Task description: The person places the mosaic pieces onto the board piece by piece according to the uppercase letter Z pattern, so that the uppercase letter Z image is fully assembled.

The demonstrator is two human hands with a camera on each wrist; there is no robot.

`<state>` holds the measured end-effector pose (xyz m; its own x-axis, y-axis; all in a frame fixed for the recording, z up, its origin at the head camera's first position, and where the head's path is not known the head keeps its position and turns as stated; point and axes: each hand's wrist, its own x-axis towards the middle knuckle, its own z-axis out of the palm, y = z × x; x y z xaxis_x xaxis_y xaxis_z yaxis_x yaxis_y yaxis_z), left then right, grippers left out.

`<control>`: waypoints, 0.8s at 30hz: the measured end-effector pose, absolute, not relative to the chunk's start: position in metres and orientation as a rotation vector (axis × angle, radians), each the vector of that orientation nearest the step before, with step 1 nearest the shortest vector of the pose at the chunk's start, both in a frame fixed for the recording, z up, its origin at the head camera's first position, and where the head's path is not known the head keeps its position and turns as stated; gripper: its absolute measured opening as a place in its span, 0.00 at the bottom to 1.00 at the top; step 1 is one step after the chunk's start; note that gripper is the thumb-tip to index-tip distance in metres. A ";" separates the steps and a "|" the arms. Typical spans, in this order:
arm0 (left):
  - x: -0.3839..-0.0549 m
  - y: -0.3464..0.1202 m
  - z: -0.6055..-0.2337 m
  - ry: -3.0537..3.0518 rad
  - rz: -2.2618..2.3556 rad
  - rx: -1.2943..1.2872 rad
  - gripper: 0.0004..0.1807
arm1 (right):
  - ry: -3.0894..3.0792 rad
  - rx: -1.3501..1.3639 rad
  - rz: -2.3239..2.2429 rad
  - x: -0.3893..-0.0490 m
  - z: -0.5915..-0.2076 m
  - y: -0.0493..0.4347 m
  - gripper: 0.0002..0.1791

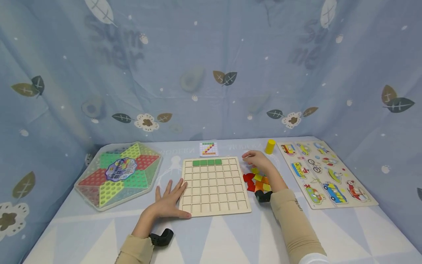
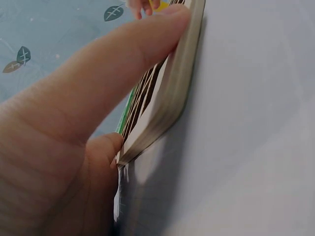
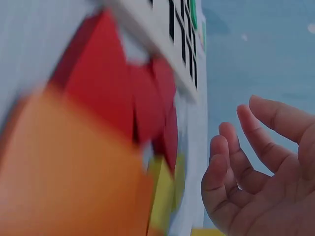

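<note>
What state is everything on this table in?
Grid board: flat, mostly unfilled
Green squares: side by side in the grid board's top row
Loose pieces: heaped beside the grid board
Yellow cylinder: upright
Pattern card: printed side showing
Star board: lying flat
Picture puzzle: flat, pictures up
Left grip: fingers spread, touching the grid board
Right grip: fingers loosely curled, no piece visible in it

Passage, near: tabletop (image 1: 227, 240) before the board (image 1: 213, 197), between both wrists. Passage, right: strip between right sleeve (image 1: 291, 220) and picture puzzle (image 1: 320, 179). Passage, left: narrow gap, board to game box (image 1: 113, 190); left hand (image 1: 170, 203) blocks its near end. Obstacles: heaped pieces (image 1: 259, 185), beside board's right edge; yellow cylinder (image 1: 270, 146), just beyond right hand (image 1: 259, 161); card (image 1: 208, 149), behind board.
</note>
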<state>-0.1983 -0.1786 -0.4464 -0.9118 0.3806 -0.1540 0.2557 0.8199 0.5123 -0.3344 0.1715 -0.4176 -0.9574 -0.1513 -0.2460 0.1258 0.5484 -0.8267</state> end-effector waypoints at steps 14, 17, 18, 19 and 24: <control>-0.197 -0.179 -0.443 2.743 0.758 0.502 0.62 | 2.576 0.150 -1.144 -0.310 -0.422 0.229 0.20; -0.197 -0.180 -0.444 2.738 0.772 0.516 0.62 | 2.606 0.140 -1.066 -0.308 -0.422 0.230 0.21; -0.197 -0.180 -0.444 2.734 0.771 0.516 0.62 | 2.614 0.145 -1.055 -0.307 -0.422 0.231 0.21; -0.197 -0.180 -0.444 2.732 0.769 0.515 0.62 | 2.620 0.153 -1.055 -0.308 -0.422 0.230 0.21; -0.199 -0.180 -0.446 2.739 0.730 0.506 0.62 | 2.606 0.146 -1.129 -0.312 -0.421 0.227 0.20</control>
